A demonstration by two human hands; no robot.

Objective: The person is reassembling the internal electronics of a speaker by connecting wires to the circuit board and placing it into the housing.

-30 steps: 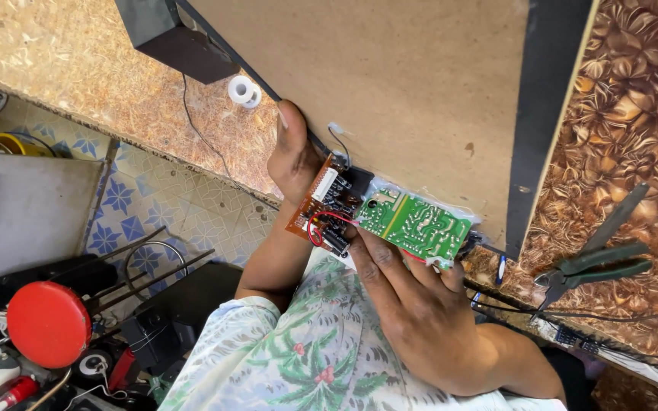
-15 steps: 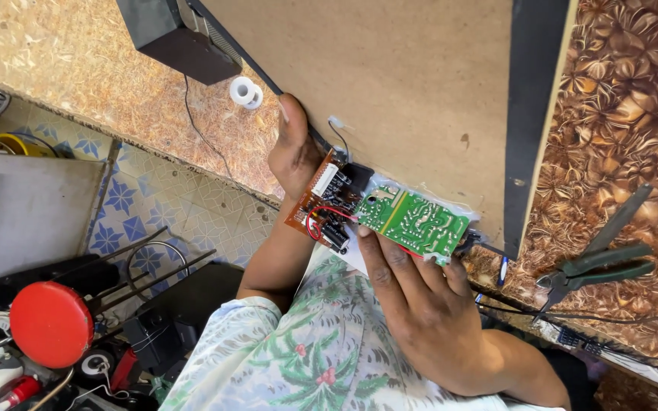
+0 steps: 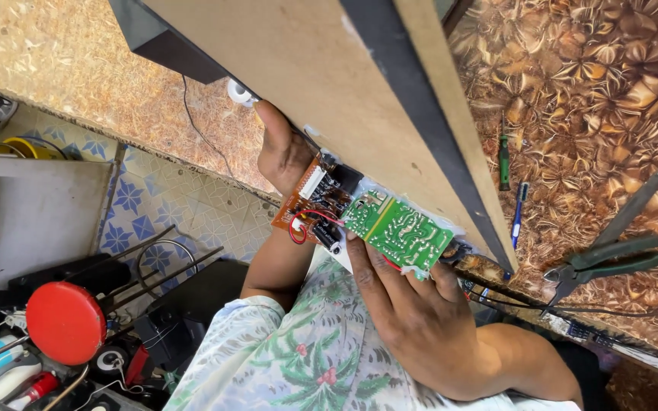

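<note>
My left hand (image 3: 283, 156) grips the lower edge of a big wooden panel (image 3: 306, 68), thumb pointing up along it. Just below that hand sits an orange-brown circuit board (image 3: 310, 202) with red wires and a white connector. A green circuit board (image 3: 397, 230) is joined to it and lies against the panel's black edge strip (image 3: 436, 129). My right hand (image 3: 413, 316) holds the green board from below, with fingertips on its near edge. Under both arms is my floral shirt (image 3: 298, 365).
On the brown leaf-patterned table top (image 3: 611, 91) lie green-handled pliers (image 3: 611, 259), a green screwdriver (image 3: 503, 160) and a blue toothbrush (image 3: 518, 217). A red disc (image 3: 66, 320) and loose tools lie at the lower left, next to a blue-patterned tiled floor (image 3: 169, 198).
The wooden panel has swung, so its black edge strip now runs diagonally. The screwdriver and toothbrush have come into sight. Both hands keep their hold.
</note>
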